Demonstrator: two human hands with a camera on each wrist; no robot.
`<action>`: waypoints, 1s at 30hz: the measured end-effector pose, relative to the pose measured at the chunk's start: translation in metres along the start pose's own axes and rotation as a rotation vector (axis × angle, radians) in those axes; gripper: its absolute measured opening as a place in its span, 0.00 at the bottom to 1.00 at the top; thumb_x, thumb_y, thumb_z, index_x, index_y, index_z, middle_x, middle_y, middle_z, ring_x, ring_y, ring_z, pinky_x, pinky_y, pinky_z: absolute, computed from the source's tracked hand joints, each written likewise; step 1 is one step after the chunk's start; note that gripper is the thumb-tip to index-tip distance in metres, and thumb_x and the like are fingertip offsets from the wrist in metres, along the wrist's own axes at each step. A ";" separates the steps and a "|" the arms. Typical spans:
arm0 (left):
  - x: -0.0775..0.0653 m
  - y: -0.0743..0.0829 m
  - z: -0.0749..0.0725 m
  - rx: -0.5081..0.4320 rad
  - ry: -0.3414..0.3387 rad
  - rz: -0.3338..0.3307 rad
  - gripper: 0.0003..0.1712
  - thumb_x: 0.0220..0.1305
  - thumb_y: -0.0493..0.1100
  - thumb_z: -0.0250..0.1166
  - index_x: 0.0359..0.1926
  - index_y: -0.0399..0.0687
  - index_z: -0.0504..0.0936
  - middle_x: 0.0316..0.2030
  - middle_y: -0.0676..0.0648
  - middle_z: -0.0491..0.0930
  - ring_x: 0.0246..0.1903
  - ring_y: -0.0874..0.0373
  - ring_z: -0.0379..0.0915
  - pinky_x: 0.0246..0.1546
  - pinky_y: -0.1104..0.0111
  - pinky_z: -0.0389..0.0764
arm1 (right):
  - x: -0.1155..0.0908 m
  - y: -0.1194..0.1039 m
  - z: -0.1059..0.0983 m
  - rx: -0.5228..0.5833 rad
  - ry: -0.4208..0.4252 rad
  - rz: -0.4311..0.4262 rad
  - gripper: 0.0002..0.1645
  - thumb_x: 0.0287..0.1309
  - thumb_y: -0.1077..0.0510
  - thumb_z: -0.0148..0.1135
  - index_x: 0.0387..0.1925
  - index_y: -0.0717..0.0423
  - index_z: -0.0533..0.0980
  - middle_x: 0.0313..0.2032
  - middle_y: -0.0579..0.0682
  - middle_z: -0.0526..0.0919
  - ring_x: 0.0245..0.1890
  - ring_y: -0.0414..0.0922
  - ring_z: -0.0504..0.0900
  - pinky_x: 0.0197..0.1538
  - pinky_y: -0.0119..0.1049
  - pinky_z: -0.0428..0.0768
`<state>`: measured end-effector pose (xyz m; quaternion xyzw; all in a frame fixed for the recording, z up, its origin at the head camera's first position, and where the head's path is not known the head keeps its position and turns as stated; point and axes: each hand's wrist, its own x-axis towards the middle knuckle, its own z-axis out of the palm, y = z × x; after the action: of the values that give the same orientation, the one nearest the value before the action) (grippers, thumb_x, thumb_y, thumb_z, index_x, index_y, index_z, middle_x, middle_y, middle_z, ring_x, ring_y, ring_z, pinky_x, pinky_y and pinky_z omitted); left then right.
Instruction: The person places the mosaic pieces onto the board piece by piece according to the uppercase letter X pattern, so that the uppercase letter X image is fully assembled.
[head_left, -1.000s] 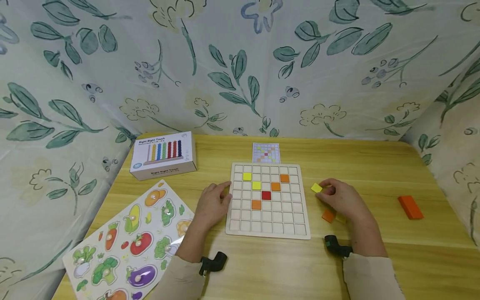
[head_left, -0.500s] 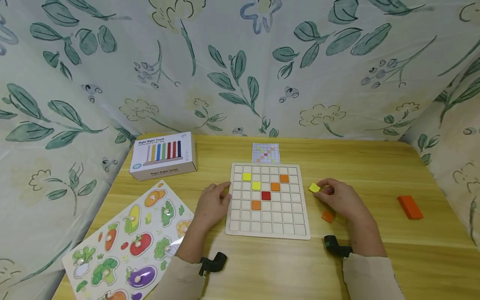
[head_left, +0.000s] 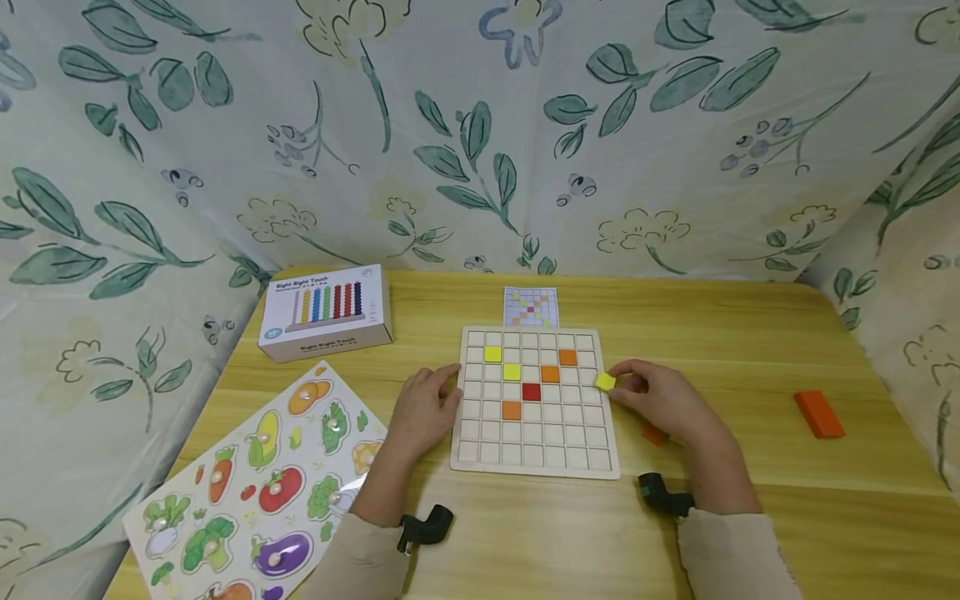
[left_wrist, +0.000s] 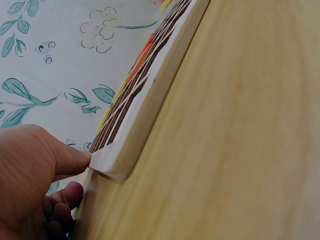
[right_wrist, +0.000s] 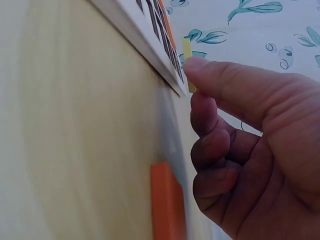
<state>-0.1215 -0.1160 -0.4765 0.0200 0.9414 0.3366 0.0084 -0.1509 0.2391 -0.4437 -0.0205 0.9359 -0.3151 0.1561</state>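
Observation:
My right hand (head_left: 667,398) pinches a yellow square tile (head_left: 605,382) between thumb and index finger, tilted at the right edge of the wooden grid board (head_left: 555,454). In the right wrist view the tile (right_wrist: 187,48) shows as a thin edge above the thumb, with the other fingers curled below. My left hand (head_left: 422,412) rests against the board's left edge, its thumb touching the frame (left_wrist: 135,140) in the left wrist view. Yellow tiles (head_left: 512,372), orange tiles (head_left: 550,374) and one red tile (head_left: 532,392) lie in diagonal lines on the board.
An orange piece (head_left: 653,433) lies partly hidden under my right hand. Farther right is a larger orange-red block (head_left: 819,414). A printed pattern card (head_left: 530,297) lies behind the board. On the left are a vegetable puzzle board (head_left: 247,450) and an abacus box (head_left: 326,312).
My right hand has carried the yellow tile leftward from the table beside the board to its right edge. The left hand has stayed against the board.

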 end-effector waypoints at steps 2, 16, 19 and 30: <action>0.000 0.000 0.000 -0.001 0.002 0.003 0.25 0.72 0.46 0.62 0.68 0.53 0.78 0.35 0.51 0.75 0.39 0.55 0.68 0.43 0.63 0.70 | 0.001 -0.001 0.002 -0.003 0.005 -0.030 0.20 0.65 0.50 0.69 0.55 0.50 0.79 0.38 0.50 0.80 0.36 0.46 0.75 0.40 0.37 0.73; -0.001 0.000 -0.001 0.004 0.005 0.008 0.25 0.72 0.46 0.62 0.68 0.53 0.78 0.35 0.51 0.76 0.38 0.55 0.68 0.43 0.63 0.70 | -0.001 -0.018 0.012 -0.006 -0.050 -0.087 0.17 0.65 0.52 0.68 0.54 0.49 0.80 0.35 0.49 0.78 0.35 0.45 0.73 0.38 0.36 0.71; -0.001 0.000 -0.001 0.003 0.004 0.006 0.25 0.72 0.46 0.62 0.68 0.53 0.78 0.35 0.51 0.76 0.38 0.55 0.68 0.43 0.63 0.70 | -0.002 -0.023 0.015 -0.014 -0.067 -0.105 0.17 0.65 0.52 0.68 0.54 0.49 0.80 0.34 0.49 0.78 0.34 0.45 0.73 0.36 0.35 0.71; 0.000 -0.001 0.000 0.004 0.012 0.006 0.25 0.72 0.46 0.62 0.68 0.53 0.78 0.35 0.51 0.76 0.38 0.55 0.67 0.42 0.63 0.70 | -0.005 -0.043 0.026 -0.029 -0.125 -0.119 0.15 0.64 0.55 0.68 0.51 0.49 0.81 0.32 0.48 0.77 0.33 0.45 0.74 0.35 0.35 0.72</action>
<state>-0.1211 -0.1165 -0.4771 0.0209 0.9421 0.3347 0.0018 -0.1404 0.1902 -0.4367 -0.0978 0.9259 -0.3084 0.1948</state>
